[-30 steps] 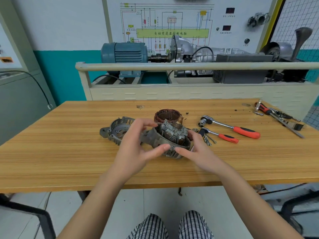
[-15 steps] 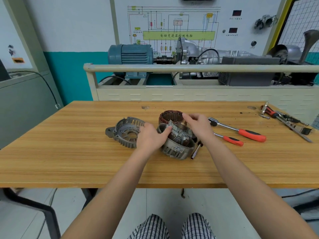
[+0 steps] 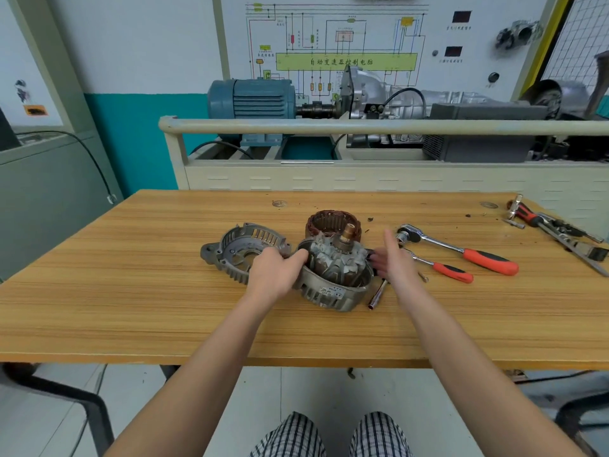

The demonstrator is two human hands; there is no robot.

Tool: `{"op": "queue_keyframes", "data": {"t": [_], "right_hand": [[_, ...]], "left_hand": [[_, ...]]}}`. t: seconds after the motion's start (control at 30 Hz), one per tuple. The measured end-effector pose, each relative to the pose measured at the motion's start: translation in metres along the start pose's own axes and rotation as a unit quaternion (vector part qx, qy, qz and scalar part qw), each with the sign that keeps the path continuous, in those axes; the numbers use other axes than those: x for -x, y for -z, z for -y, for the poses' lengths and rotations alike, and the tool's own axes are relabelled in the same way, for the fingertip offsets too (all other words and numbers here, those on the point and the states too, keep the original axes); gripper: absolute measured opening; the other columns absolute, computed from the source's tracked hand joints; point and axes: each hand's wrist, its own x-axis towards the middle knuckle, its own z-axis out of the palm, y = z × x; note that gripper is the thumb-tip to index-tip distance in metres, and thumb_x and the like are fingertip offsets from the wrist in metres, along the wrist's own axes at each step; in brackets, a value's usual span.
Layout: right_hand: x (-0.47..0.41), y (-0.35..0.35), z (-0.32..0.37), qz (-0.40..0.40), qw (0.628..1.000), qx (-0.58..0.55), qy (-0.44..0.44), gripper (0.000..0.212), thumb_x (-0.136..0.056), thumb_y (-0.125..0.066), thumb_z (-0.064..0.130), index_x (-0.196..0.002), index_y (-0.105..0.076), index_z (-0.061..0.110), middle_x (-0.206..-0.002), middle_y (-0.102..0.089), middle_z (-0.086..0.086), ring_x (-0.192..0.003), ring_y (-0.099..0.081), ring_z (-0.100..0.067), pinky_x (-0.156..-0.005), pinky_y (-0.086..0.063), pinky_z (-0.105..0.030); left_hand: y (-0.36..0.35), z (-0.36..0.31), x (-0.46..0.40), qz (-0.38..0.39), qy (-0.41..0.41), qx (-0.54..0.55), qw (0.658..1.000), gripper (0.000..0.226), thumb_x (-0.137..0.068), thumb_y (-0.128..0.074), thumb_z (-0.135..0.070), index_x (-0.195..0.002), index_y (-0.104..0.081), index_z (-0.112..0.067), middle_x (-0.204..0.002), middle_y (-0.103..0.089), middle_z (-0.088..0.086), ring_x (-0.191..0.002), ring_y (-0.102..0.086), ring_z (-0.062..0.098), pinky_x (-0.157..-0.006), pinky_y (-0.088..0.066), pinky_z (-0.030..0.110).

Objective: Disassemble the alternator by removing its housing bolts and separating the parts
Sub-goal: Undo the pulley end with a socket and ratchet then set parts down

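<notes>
The alternator is sitting in pieces at the middle of the wooden table (image 3: 131,291). The left hand (image 3: 276,275) is resting on the front housing half (image 3: 333,291), fingers curled over its rim at nine o'clock, gripping it. The rotor (image 3: 333,258) is standing upright inside that housing, brass-coloured shaft end pointing up. The right hand (image 3: 393,258) is hovering at three o'clock of the housing, fingers straight and loose, holding nothing; whether it is touching the casting, I cannot tell. A small white sticker on the housing wall is showing print too small to read. At twelve o'clock the copper-wound stator (image 3: 329,222) is lying; at nine o'clock, the rear housing half (image 3: 237,252). Two red-handled ratchets (image 3: 461,252) are lying at three o'clock. The wall board's green strip (image 3: 346,62) is reading 自动变速器控制电脑
</notes>
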Motion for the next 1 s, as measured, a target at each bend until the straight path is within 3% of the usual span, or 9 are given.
{"op": "queue_keyframes", "data": {"t": [0.1, 0.2, 0.3, 0.43, 0.57, 0.73, 0.9, 1.0], "right_hand": [[-0.001, -0.016, -0.009, -0.022, 0.998, -0.030, -0.041, 0.050, -0.103, -0.030, 0.043, -0.123, -0.059, 0.007, -0.121, -0.062, -0.011, -0.113, -0.056, -0.027, -0.103, -0.043, -0.047], [-0.007, -0.027, -0.003, -0.031, 0.995, -0.055, -0.073, 0.039, -0.104, -0.032, 0.034, -0.109, -0.062, 0.011, -0.100, -0.061, -0.004, -0.088, -0.054, -0.016, -0.084, -0.043, -0.035], [-0.006, -0.036, -0.007, -0.025, 0.988, -0.105, -0.106, 0.030, -0.103, -0.037, 0.035, -0.111, -0.059, 0.016, -0.100, -0.056, -0.003, -0.091, -0.050, -0.017, -0.083, -0.036, -0.031], [0.001, -0.044, -0.013, -0.058, 0.952, -0.261, -0.151, 0.029, -0.101, -0.045, 0.028, -0.084, -0.064, 0.015, -0.085, -0.066, -0.002, -0.081, -0.060, -0.017, -0.066, -0.046, -0.030], [0.006, -0.044, -0.013, -0.092, 0.913, -0.350, -0.186, 0.023, -0.098, -0.049, 0.018, -0.081, -0.064, 0.012, -0.080, -0.068, -0.006, -0.077, -0.064, -0.021, -0.060, -0.049, -0.031], [0.003, -0.028, -0.005, -0.108, 0.917, -0.362, -0.128, 0.025, -0.097, -0.049, 0.017, -0.082, -0.068, 0.018, -0.064, -0.072, 0.003, -0.079, -0.067, -0.020, -0.061, -0.052, -0.032], [0.005, -0.022, -0.007, -0.088, 0.934, -0.330, -0.102, 0.026, -0.097, -0.049, 0.018, -0.086, -0.072, 0.016, -0.076, -0.075, -0.001, -0.079, -0.070, -0.020, -0.059, -0.052, -0.030], [0.007, -0.026, -0.011, -0.087, 0.958, -0.264, -0.074, 0.027, -0.099, -0.046, 0.018, -0.092, -0.072, 0.015, -0.079, -0.075, 0.000, -0.079, -0.070, -0.018, -0.058, -0.053, -0.026]], "left_hand": [[0.002, 0.013, 0.004, -0.023, 0.002, 0.017, 1.000, 0.035, -0.084, -0.056, -0.038, -0.060, -0.050, -0.013, -0.050, -0.048, -0.004, -0.051, -0.044, 0.017, -0.051, -0.031, 0.027], [0.003, 0.019, 0.005, -0.033, -0.009, 0.035, 0.999, 0.037, -0.086, -0.055, -0.036, -0.077, -0.068, -0.003, -0.058, -0.059, -0.003, -0.059, -0.052, 0.015, -0.054, -0.037, 0.026], [0.002, 0.021, 0.009, -0.048, -0.037, -0.003, 0.998, 0.039, -0.086, -0.049, -0.040, -0.071, -0.064, -0.007, -0.054, -0.058, -0.004, -0.057, -0.054, 0.014, -0.050, -0.033, 0.025], [-0.002, 0.016, 0.012, -0.070, -0.079, -0.038, 0.994, 0.051, -0.076, -0.033, -0.050, -0.076, -0.063, -0.009, -0.056, -0.060, 0.002, -0.056, -0.056, 0.019, -0.052, -0.038, 0.027], [-0.006, 0.006, 0.003, -0.090, -0.093, -0.052, 0.990, 0.053, -0.071, -0.035, -0.049, -0.074, -0.065, -0.006, -0.054, -0.060, 0.002, -0.055, -0.056, 0.020, -0.051, -0.040, 0.027], [-0.011, -0.005, 0.003, -0.099, -0.108, 0.020, 0.989, 0.046, -0.071, -0.040, -0.048, -0.078, -0.069, -0.013, -0.063, -0.067, -0.001, -0.064, -0.062, 0.016, -0.064, -0.052, 0.031], [-0.021, 0.007, 0.013, -0.066, -0.102, 0.037, 0.992, 0.034, -0.078, -0.041, -0.045, -0.079, -0.064, -0.020, -0.061, -0.063, -0.005, -0.059, -0.056, 0.009, -0.052, -0.038, 0.025], [-0.024, 0.023, 0.021, -0.064, -0.090, 0.037, 0.993, 0.030, -0.085, -0.043, -0.039, -0.086, -0.065, -0.019, -0.063, -0.062, -0.007, -0.062, -0.056, 0.007, -0.053, -0.036, 0.025]]}}
